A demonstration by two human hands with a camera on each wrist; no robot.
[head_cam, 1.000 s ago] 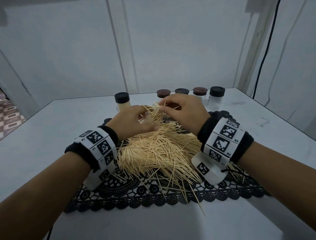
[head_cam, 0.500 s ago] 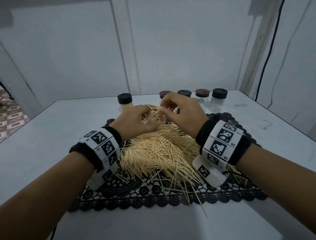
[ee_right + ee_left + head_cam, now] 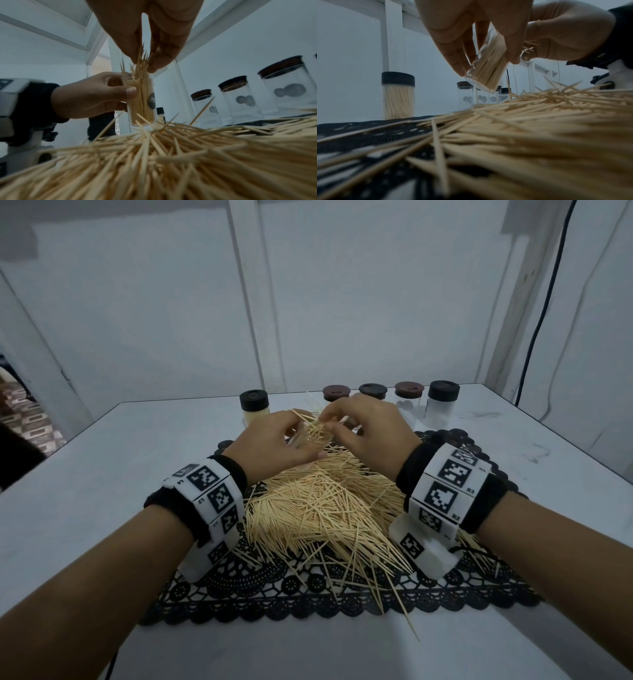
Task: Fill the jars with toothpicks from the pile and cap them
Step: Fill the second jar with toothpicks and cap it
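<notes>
Filling an open jar above the toothpick pile

Spreading across the near middle of the black lace mat [image 3: 308, 604] is the pile of toothpicks [image 3: 318, 508]: pale, thin, pointed sticks lying crisscross in a loose mound, with a few strays poking past the mat's front edge onto the white table [image 3: 85, 491]. Both wrists carry black bands with white marker blocks and sit at either side of the mound.

Just beyond the pile's far edge the two hands meet. The left hand [image 3: 274, 446] is wrapped round a small clear open jar [image 3: 488, 67], thumb on one side and fingers on the other, holding it above the pile; in the left wrist view it is tilted. The jar is already packed with toothpicks standing lengthwise, their tips bristling out of the mouth, and a dark round label shows on its wall in the right wrist view. The right hand [image 3: 370, 433] is directly over the mouth, its fingertips [image 3: 159, 63] pinched together on a small bundle of toothpicks [image 3: 140, 60] whose lower ends are in the jar opening.

Farther back on the table, to the left, stands a capped jar [image 3: 254, 409] with a black lid, full of toothpicks. To the right a row of four empty capped jars [image 3: 442, 405] stands at the table's far edge, with brown and black lids. White wall panels rise behind.
</notes>
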